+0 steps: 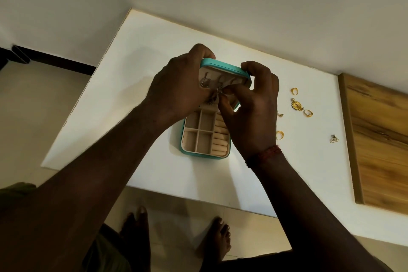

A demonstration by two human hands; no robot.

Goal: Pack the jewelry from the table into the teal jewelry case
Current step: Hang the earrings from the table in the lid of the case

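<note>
The teal jewelry case (205, 139) lies open on the white desk (154, 35), its tray just below the fingers (227, 104). Both hands grip the raised lid (223, 68); right hand (254, 106) and left hand (178, 86) pinch a small chain (215, 95) there. Gold rings (308, 113) lie to the right of the fingers.

The open teal hinged jewelry case (205, 137) lies mid-table on the white rectangular table (154, 35), lid raised at its far end. Right of it lie three gold rings (308, 113), a round gold pendant (296, 104) and a triangular wire pendant (334, 138).
</note>
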